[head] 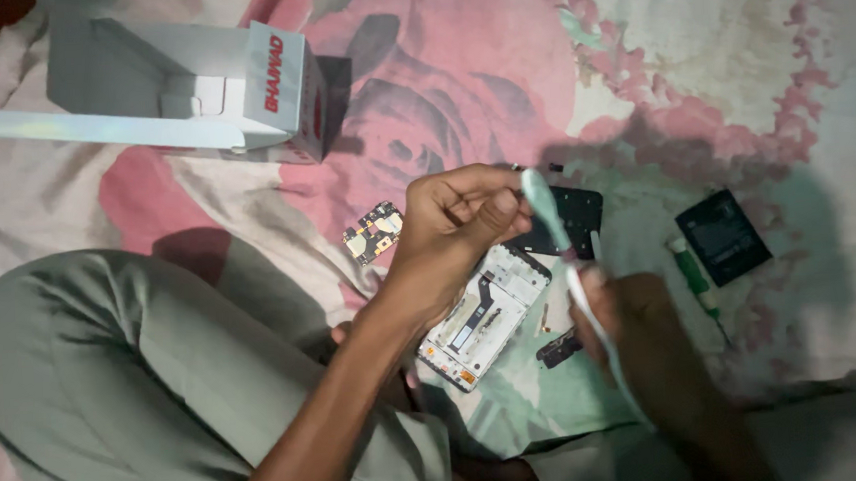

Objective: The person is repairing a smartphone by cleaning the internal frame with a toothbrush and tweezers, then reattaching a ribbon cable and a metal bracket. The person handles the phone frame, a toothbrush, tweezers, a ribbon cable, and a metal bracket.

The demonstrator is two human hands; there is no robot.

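The right hand (634,323), low and in shadow, is clamped around a toothbrush (554,227) angled up-left. The left hand (456,215), wrist bent, pinches something too small to tell just above the opened phone frame (484,320), which lies on the flowered bedsheet (709,65).

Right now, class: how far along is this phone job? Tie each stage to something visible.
Done: the phone frame lies opened, with circuit board, battery and black cover set apart on the floral cloth. In hand: the left hand pinches a small part while the right hand works a toothbrush at it. Left: everything remains unassembled; the screwdriver lies unused.
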